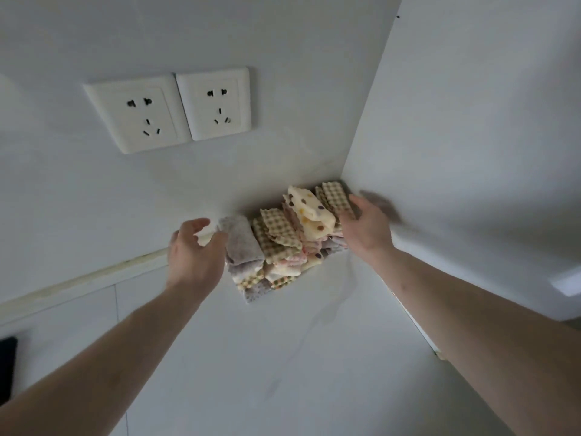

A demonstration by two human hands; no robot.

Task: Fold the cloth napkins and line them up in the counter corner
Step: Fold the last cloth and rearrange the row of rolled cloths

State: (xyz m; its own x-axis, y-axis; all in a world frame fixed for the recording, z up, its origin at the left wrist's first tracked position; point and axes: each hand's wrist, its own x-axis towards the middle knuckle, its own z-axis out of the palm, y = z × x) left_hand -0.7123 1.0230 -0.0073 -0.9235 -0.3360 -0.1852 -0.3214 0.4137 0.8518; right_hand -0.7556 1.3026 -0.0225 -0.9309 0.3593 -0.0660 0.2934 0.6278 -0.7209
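Observation:
Several folded cloth napkins stand side by side in a row in the counter corner. A grey napkin (240, 243) is at the left end, then a checked napkin (278, 229), a cream dotted napkin (309, 215) and another checked napkin (336, 196) nearest the corner. My left hand (196, 253) is at the left end of the row, fingers loosely curved beside the grey napkin. My right hand (366, 226) is at the right end, its fingers touching the corner checked napkin. Neither hand grips anything that I can see.
The white counter (298, 357) runs toward me from the corner. Two white wall sockets (176, 108) sit on the back wall above and left of the row. The right wall (471, 136) closes the corner. A dark object (8, 366) lies at the far left edge.

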